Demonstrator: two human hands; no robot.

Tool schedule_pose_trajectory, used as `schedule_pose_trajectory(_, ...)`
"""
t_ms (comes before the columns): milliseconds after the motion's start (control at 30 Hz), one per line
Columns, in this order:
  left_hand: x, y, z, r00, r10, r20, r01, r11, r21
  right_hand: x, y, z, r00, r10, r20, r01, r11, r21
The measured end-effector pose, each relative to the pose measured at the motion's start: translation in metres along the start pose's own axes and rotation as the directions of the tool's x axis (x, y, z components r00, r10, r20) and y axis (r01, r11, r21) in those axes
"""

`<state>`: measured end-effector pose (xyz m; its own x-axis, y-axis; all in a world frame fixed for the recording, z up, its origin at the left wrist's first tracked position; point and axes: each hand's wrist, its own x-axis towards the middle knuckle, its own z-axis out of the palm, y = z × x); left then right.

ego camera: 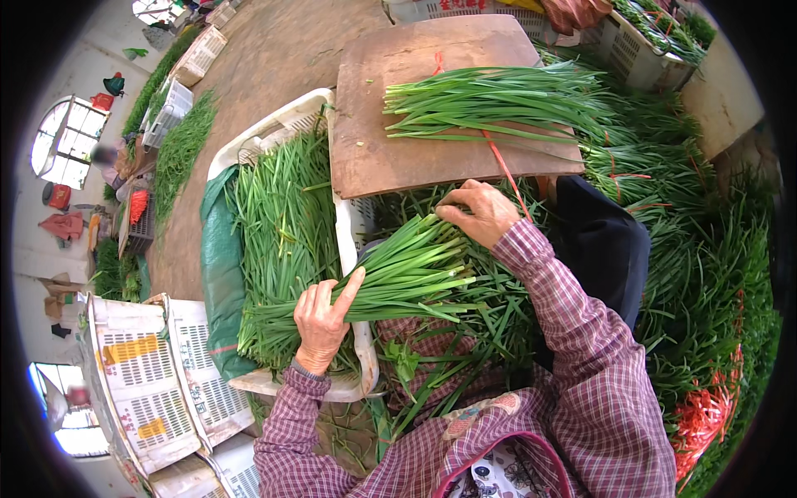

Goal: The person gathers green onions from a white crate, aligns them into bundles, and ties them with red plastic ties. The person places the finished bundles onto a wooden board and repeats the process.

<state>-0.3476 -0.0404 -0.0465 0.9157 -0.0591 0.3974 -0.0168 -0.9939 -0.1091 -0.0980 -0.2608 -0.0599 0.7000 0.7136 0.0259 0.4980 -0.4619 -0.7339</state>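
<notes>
My left hand (324, 320) is wrapped around a loose bunch of garlic chives (405, 274), its index finger lying along the stalks. The bunch slants over the rim of a white plastic crate (345, 243), with its pale cut ends fanned out to the right. At the upper cut ends, my right hand (476, 208) has thumb and fingers pinched on the stalk tips; exactly how many is hidden. More chives (283, 218) fill the crate. Another bunch (485, 103) lies on a wooden board (367, 143) over a red tie strip (504, 165).
A green woven sheet (218, 274) hangs over the crate's left side. Loose leaves cover my lap. Tied chive bundles (622, 162) are heaped to the right, near red tie strips (703, 417). Stacked white crates (137, 373) stand at lower left. Another person (118, 168) sits farther off.
</notes>
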Motion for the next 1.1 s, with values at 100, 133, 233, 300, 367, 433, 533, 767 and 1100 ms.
schedule_pose_trajectory(100,0.001,0.000,-0.001,1.000,0.004,0.009,-0.004,1.000,0.006,0.014,0.006,0.020,0.996,-0.077,0.043,0.079,0.996,-0.037)
schedule_pose_trajectory(133,0.001,0.000,-0.001,1.000,0.007,0.010,-0.007,1.000,0.008,0.017,0.009,0.026,0.996,-0.080,0.045,0.082,0.996,-0.036)
schedule_pose_trajectory(233,0.000,-0.001,-0.001,1.000,0.008,0.018,-0.008,1.000,0.019,0.024,0.007,0.032,0.991,-0.086,0.098,0.082,0.995,0.051)
schedule_pose_trajectory(300,0.000,-0.001,-0.001,1.000,0.008,0.018,-0.008,1.000,0.021,0.028,0.003,0.027,0.976,-0.097,0.193,0.053,0.974,0.220)
schedule_pose_trajectory(367,0.001,-0.001,-0.001,1.000,0.010,0.011,-0.010,1.000,0.017,0.027,0.003,0.032,0.975,-0.041,0.216,-0.039,0.935,0.352)
schedule_pose_trajectory(433,0.001,0.000,-0.001,1.000,0.006,0.016,-0.006,1.000,0.011,0.028,0.005,0.037,0.965,-0.005,0.260,-0.121,0.875,0.468)
schedule_pose_trajectory(533,0.002,0.000,-0.002,1.000,0.001,0.017,-0.001,1.000,-0.002,0.025,0.001,0.032,0.987,-0.033,0.156,-0.064,0.813,0.579)
schedule_pose_trajectory(767,0.002,-0.001,-0.004,1.000,-0.006,0.029,0.005,1.000,0.010,0.011,-0.025,-0.007,0.978,0.136,0.158,-0.195,0.331,0.923)
schedule_pose_trajectory(1100,0.003,-0.002,-0.003,1.000,0.006,0.025,-0.006,1.000,0.003,0.011,0.013,0.002,0.992,-0.070,0.109,0.060,0.994,0.088)
